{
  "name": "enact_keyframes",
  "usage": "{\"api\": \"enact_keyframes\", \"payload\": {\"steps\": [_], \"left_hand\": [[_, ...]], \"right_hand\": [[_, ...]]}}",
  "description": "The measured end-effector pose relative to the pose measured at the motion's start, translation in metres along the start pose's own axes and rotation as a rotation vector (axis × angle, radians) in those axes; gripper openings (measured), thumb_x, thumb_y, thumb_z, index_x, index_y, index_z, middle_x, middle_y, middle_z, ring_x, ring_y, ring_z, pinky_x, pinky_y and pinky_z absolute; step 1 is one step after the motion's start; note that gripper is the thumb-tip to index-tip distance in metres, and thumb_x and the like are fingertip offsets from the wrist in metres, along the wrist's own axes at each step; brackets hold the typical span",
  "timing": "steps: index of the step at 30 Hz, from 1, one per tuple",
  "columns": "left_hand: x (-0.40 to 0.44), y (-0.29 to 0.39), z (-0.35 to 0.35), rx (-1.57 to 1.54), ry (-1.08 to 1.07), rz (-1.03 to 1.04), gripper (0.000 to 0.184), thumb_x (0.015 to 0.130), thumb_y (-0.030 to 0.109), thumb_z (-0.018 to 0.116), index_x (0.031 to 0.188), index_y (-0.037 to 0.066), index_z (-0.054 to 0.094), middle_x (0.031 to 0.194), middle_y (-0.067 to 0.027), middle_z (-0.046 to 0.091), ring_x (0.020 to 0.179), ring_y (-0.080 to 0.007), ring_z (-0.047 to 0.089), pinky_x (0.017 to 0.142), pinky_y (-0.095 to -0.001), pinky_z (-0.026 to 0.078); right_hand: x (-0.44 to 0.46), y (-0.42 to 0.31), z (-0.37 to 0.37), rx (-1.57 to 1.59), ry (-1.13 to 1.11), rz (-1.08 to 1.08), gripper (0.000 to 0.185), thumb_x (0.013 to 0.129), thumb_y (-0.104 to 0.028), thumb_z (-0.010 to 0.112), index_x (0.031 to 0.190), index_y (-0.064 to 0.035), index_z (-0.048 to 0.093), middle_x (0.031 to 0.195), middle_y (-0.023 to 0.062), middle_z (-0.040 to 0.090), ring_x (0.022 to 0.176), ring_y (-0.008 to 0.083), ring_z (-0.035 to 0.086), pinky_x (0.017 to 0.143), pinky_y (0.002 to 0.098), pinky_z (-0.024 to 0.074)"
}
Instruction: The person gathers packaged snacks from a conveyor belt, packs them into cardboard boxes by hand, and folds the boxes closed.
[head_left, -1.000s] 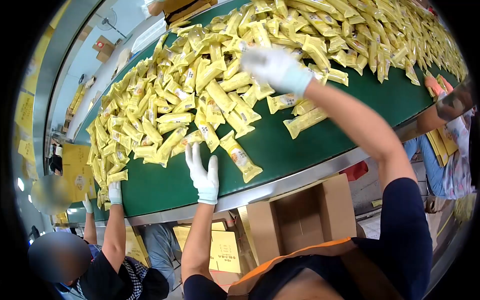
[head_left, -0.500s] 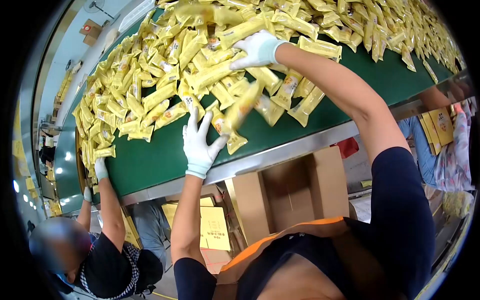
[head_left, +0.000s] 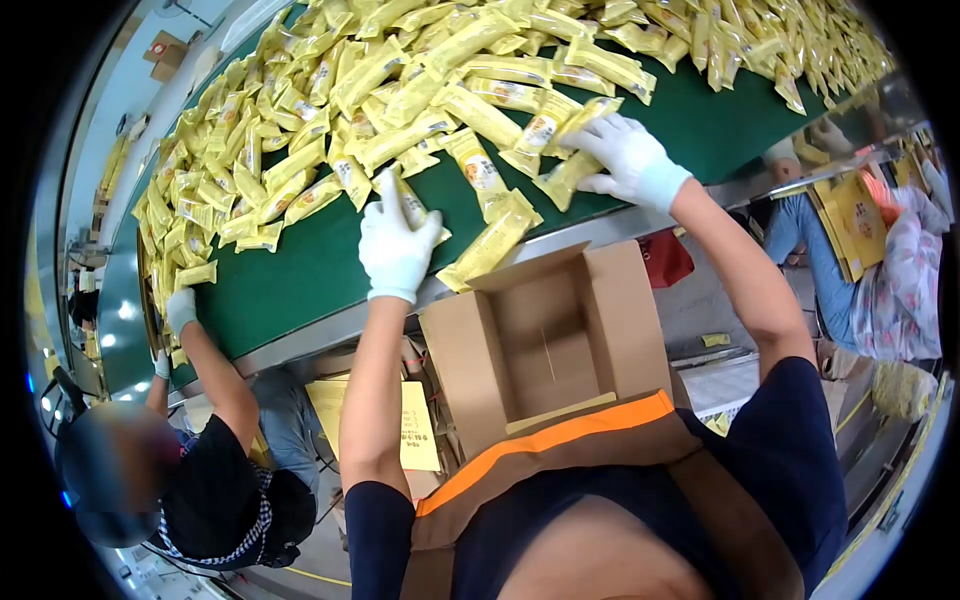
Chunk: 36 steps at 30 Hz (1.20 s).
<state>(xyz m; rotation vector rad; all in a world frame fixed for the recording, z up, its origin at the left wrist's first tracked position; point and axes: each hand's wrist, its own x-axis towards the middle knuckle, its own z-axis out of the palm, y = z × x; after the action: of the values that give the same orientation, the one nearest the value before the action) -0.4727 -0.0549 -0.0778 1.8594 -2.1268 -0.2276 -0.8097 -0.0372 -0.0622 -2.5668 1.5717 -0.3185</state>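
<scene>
Both my hands wear white gloves over a green conveyor belt (head_left: 290, 310) heaped with long yellow snack packets (head_left: 370, 80). My left hand (head_left: 397, 245) rests near the belt's front edge, fingers apart, with a snack packet (head_left: 412, 207) under its index finger and thumb. Farther right, my right hand (head_left: 630, 162) curls its fingers and thumb round a yellow packet (head_left: 566, 180); the glove hides part of it. Between the hands, another packet (head_left: 490, 243) lies slanted at the metal edge, above an open cardboard box (head_left: 455, 370).
A co-worker (head_left: 215, 480) at the left reaches a gloved hand (head_left: 181, 310) to the belt. Flat yellow cartons (head_left: 418, 425) lie below the belt, left of the box. At the right, another person (head_left: 900, 310) is beside yellow cartons (head_left: 850, 225). The belt's metal rail (head_left: 330, 330) runs along the front.
My right hand has come from the heap toward the front edge and right. Packets near it have shifted forward, one now lying at the rail. My left hand stays near the edge.
</scene>
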Motion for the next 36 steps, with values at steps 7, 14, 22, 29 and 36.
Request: {"api": "enact_keyframes", "payload": {"steps": [7,14,22,29,36], "left_hand": [[-0.026,-0.028,-0.052,-0.737,-0.159,-0.075,0.075,0.084,-0.008,0.047,0.153,-0.001,0.021,0.135,-0.0145,0.054,0.107,-0.0166,0.059,0.094,-0.0294,0.048],[0.008,0.048,0.009,-0.199,-0.48,0.577,0.098,0.071,0.027,0.076,0.154,0.013,0.025,0.143,-0.0252,0.046,0.123,-0.0374,0.055,0.1,-0.0372,0.047],[0.012,0.002,-0.045,0.204,-0.502,0.44,0.078,0.074,0.018,0.073,0.145,0.022,0.042,0.111,-0.0165,0.065,0.102,-0.0354,0.062,0.09,-0.0413,0.05],[0.004,-0.028,-0.048,0.029,-0.355,0.537,0.054,0.077,0.021,0.074,0.127,0.011,0.057,0.11,-0.0132,0.065,0.105,-0.0332,0.06,0.093,-0.0415,0.048],[-0.003,-0.034,-0.055,0.139,-0.407,0.47,0.052,0.079,0.022,0.073,0.126,0.007,0.056,0.119,-0.0157,0.063,0.11,-0.0348,0.059,0.095,-0.0403,0.048]], "right_hand": [[-0.035,0.013,0.01,0.059,0.071,0.023,0.054,0.071,-0.022,0.074,0.122,-0.012,0.057,0.108,0.0115,0.06,0.102,0.0328,0.057,0.089,0.0419,0.0469],[-0.022,-0.016,0.043,0.055,0.246,0.013,0.044,0.076,-0.03,0.074,0.114,-0.0121,0.061,0.101,0.0092,0.06,0.097,0.0293,0.058,0.081,0.0405,0.0507],[-0.054,0.023,0.011,0.007,0.17,-0.017,0.044,0.075,-0.024,0.075,0.115,-0.0135,0.061,0.098,0.0075,0.059,0.095,0.0294,0.058,0.081,0.0413,0.0464],[-0.012,0.036,-0.028,0.109,0.137,-0.112,0.041,0.085,-0.04,0.068,0.112,-0.0115,0.056,0.095,0.0147,0.066,0.083,0.0365,0.065,0.075,0.0454,0.0495],[0.034,0.056,0.004,-0.107,0.069,-0.118,0.039,0.093,-0.047,0.054,0.096,-0.0098,0.066,0.09,0.0142,0.061,0.087,0.0343,0.062,0.077,0.0445,0.0488]]}}
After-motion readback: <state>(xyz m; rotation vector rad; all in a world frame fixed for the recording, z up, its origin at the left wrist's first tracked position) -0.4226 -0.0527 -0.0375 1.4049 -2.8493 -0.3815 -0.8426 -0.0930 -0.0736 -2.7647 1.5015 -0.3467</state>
